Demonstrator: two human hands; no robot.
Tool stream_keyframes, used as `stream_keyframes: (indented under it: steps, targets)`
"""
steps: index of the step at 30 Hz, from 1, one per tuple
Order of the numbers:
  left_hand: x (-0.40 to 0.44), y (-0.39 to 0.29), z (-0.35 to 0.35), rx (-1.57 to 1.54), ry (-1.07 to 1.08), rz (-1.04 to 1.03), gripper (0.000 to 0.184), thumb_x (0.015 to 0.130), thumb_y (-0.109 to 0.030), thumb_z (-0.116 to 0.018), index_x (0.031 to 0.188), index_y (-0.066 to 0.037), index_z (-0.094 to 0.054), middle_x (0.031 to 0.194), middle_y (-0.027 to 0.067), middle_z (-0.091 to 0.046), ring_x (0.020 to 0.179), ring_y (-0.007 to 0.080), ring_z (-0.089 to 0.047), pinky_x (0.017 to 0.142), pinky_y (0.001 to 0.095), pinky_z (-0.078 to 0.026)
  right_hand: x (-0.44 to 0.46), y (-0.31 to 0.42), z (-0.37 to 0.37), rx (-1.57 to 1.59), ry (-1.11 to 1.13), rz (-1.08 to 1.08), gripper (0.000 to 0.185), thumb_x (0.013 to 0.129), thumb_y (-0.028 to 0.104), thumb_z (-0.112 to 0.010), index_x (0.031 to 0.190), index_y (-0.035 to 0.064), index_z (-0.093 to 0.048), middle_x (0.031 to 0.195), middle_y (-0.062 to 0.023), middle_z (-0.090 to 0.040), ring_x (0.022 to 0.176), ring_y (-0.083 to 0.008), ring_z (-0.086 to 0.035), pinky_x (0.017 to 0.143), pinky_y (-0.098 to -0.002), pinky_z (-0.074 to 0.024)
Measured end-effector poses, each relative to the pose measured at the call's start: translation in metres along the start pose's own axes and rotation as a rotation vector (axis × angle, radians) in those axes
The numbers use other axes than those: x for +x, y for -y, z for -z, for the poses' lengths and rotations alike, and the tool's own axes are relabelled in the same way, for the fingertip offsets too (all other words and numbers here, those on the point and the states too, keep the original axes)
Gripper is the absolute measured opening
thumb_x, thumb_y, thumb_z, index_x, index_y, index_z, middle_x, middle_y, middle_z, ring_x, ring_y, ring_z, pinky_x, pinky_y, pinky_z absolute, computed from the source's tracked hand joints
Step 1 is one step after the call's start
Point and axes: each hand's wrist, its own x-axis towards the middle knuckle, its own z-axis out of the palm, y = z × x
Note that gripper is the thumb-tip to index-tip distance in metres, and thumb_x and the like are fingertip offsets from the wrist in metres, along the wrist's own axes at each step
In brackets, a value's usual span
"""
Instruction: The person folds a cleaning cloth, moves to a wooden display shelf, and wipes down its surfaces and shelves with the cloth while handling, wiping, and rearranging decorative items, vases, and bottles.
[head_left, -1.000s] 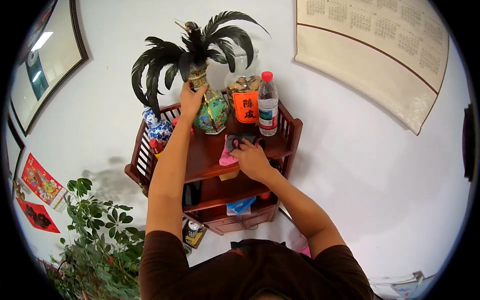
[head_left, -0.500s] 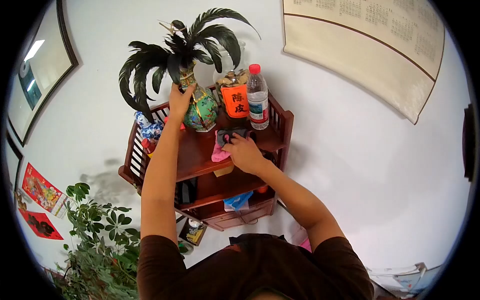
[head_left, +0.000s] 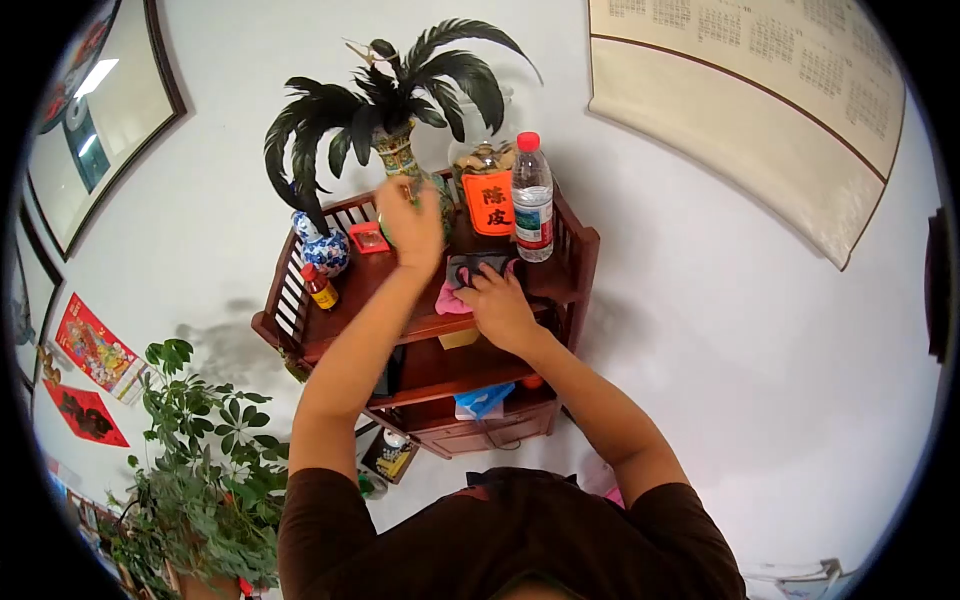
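Note:
My left hand point(head_left: 411, 225) is blurred in front of the green patterned vase point(head_left: 397, 155), hiding most of its body; whether it touches the vase cannot be told. Black feathers point(head_left: 385, 100) stand in the vase's neck. My right hand point(head_left: 497, 308) presses on a pink and grey cloth point(head_left: 460, 297) on the shelf top point(head_left: 375, 300), fingers around its folds. Behind the cloth are a clear bottle with a red cap point(head_left: 532, 200) and a glass jar with an orange label point(head_left: 489, 203).
On the shelf's left side are a blue and white gourd vase point(head_left: 322, 250), a small red-capped bottle point(head_left: 319, 287) and a red box point(head_left: 369, 238). Slatted rails point(head_left: 287, 300) edge the top. A leafy plant point(head_left: 205, 470) stands at lower left.
My left hand has left the vase's neck and moved right and down, across the vase's body. The red box now shows. My right hand stays on the cloth.

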Motion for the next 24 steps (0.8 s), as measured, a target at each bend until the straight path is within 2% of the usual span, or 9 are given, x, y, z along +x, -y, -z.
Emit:
stream_keyframes:
  steps: [2, 6, 8, 12, 15, 18, 20, 21, 24]
  targets:
    - [-0.016, -0.030, -0.019, -0.127, 0.222, 0.023, 0.043, 0.082, -0.023, -0.075, 0.110, 0.003, -0.056, 0.100, 0.0178, -0.057, 0.095, 0.0324, -0.055, 0.088, 0.0418, -0.044, 0.000, 0.000, -0.002, -0.033, 0.004, -0.012, 0.031, 0.090, 0.015, -0.051, 0.115, 0.0095, -0.068, 0.118, -0.0138, -0.066, 0.126, -0.0369, -0.052, 0.104, -0.0626, -0.0357]
    - [-0.019, -0.076, -0.067, -0.147, 0.346, 0.047, 0.071, 0.077, -0.032, -0.080, 0.130, 0.006, -0.050, 0.115, 0.0236, -0.058, 0.108, 0.0401, -0.054, 0.097, 0.0467, -0.043, -0.003, -0.001, 0.032, -0.168, 0.169, -0.144, 0.025, 0.088, 0.016, -0.052, 0.107, 0.0090, -0.068, 0.110, -0.0122, -0.068, 0.115, -0.0320, -0.058, 0.096, -0.0566, -0.0423]
    - [-0.022, -0.097, -0.076, -0.116, 0.298, 0.005, 0.081, 0.075, -0.034, -0.081, 0.135, 0.006, -0.044, 0.120, 0.0251, -0.056, 0.113, 0.0417, -0.051, 0.100, 0.0477, -0.041, -0.004, -0.006, 0.046, -0.194, 0.272, -0.212, 0.025, 0.088, 0.016, -0.053, 0.107, 0.0090, -0.068, 0.106, -0.0118, -0.069, 0.110, -0.0305, -0.060, 0.094, -0.0540, -0.0438]
    - [-0.026, -0.113, -0.096, -0.043, 0.307, 0.047, 0.089, 0.074, -0.035, -0.082, 0.140, 0.007, -0.039, 0.127, 0.0265, -0.052, 0.119, 0.0433, -0.047, 0.102, 0.0486, -0.039, -0.019, -0.013, 0.038, -0.285, 0.024, -0.069, 0.025, 0.088, 0.013, -0.053, 0.108, 0.0089, -0.068, 0.100, -0.0133, -0.069, 0.110, -0.0315, -0.061, 0.094, -0.0529, -0.0449]
    - [-0.022, -0.115, -0.109, 0.020, 0.257, 0.065, 0.079, 0.075, -0.033, -0.081, 0.133, 0.007, -0.046, 0.118, 0.0239, -0.058, 0.112, 0.0415, -0.051, 0.097, 0.0487, -0.041, -0.031, -0.014, 0.041, -0.095, -0.141, -0.030, 0.024, 0.086, 0.011, -0.057, 0.108, 0.0069, -0.067, 0.102, -0.0150, -0.068, 0.116, -0.0339, -0.060, 0.096, -0.0553, -0.0430]
    - [-0.013, -0.111, -0.122, 0.021, 0.246, 0.112, 0.060, 0.078, -0.034, -0.079, 0.121, 0.000, -0.056, 0.103, 0.0195, -0.064, 0.105, 0.0399, -0.054, 0.090, 0.0475, -0.044, -0.049, -0.009, 0.058, 0.115, -0.236, -0.112, 0.027, 0.089, 0.004, -0.057, 0.114, 0.0056, -0.065, 0.106, -0.0121, -0.067, 0.114, -0.0278, -0.061, 0.095, -0.0457, -0.0466]
    - [-0.004, -0.108, -0.122, 0.019, 0.325, 0.191, 0.052, 0.082, -0.029, -0.075, 0.119, 0.002, -0.057, 0.100, 0.0197, -0.065, 0.099, 0.0410, -0.056, 0.089, 0.0471, -0.045, -0.064, 0.003, 0.082, 0.773, -0.317, -0.440, 0.030, 0.092, 0.002, -0.054, 0.120, 0.0063, -0.062, 0.109, -0.0104, -0.065, 0.110, -0.0217, -0.060, 0.091, -0.0368, -0.0478]
    - [-0.007, -0.104, -0.123, 0.007, 0.284, 0.157, 0.042, 0.086, -0.026, -0.072, 0.115, 0.001, -0.058, 0.097, 0.0182, -0.066, 0.100, 0.0375, -0.059, 0.089, 0.0440, -0.046, -0.073, 0.007, 0.088, 1.103, -0.350, -0.603, 0.032, 0.094, 0.000, -0.052, 0.123, 0.0067, -0.061, 0.111, -0.0095, -0.064, 0.107, -0.0186, -0.060, 0.090, -0.0323, -0.0484]
    - [-0.020, -0.096, -0.109, -0.421, 0.253, 0.285, 0.031, 0.091, -0.022, -0.069, 0.113, -0.002, -0.059, 0.093, 0.0083, -0.065, 0.085, 0.0189, -0.062, 0.079, 0.0336, -0.050, -0.088, -0.003, 0.082, 1.233, -0.896, -0.486, 0.034, 0.097, -0.001, -0.046, 0.126, 0.0076, -0.061, 0.114, -0.0090, -0.062, 0.103, -0.0120, -0.057, 0.085, -0.0235, -0.0475]
